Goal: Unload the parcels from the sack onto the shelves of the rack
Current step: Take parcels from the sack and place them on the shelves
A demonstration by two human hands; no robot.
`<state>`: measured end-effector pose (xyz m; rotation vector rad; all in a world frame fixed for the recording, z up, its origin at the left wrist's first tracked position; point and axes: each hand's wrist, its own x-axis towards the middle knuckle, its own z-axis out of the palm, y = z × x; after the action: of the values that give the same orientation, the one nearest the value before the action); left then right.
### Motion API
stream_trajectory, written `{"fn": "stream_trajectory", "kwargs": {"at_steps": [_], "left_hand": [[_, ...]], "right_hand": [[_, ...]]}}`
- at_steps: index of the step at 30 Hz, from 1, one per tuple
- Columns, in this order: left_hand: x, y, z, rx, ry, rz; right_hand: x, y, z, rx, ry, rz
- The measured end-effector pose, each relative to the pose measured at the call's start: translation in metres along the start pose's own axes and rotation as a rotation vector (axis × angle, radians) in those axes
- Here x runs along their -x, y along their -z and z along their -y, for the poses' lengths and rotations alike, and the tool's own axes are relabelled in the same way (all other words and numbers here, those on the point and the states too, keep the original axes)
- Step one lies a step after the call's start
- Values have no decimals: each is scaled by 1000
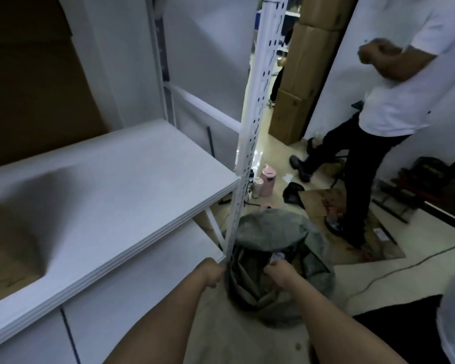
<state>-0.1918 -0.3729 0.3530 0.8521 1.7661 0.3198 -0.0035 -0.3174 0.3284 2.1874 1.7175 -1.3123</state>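
Both hands, left hand [217, 273] and right hand [276, 270], grip the sack [273, 258] mouth beside the rack [247, 153] post, bystander [378, 101] near.

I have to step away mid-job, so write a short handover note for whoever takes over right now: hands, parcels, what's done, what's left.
Left hand: at the near rim of the sack, beside the rack's post; its fingers are hidden, so the grip is unclear.
Right hand: fingers curled on the sack's rim, holding its mouth open.
Sack stands on the floor at the rack's corner; something pale shows inside, likely a parcel.
Done: nothing unloaded that shows; the visible part of the shelf is bare.
Left: lift parcels out and place them on the shelves.
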Motion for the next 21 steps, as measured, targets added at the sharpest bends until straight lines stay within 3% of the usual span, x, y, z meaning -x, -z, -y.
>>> {"fn": "stream_trajectory", "kwargs": {"at_steps": [3, 8, 11, 16, 21], "left_hand": [[-23, -2, -23, 0, 13, 18], [-67, -18, -50, 15, 46, 52], [-92, -32, -69, 33, 47, 43], [-153, -78, -103, 79, 59, 10], [-227, -137, -109, 64, 81, 12]], "right_hand": [[-30, 19, 2, 61, 2, 5], [-74, 46, -5, -61, -8, 14], [-106, 56, -14, 28, 22, 38], [-175, 90, -36, 136, 54, 152], [-253, 98, -90, 148, -57, 180]]}}
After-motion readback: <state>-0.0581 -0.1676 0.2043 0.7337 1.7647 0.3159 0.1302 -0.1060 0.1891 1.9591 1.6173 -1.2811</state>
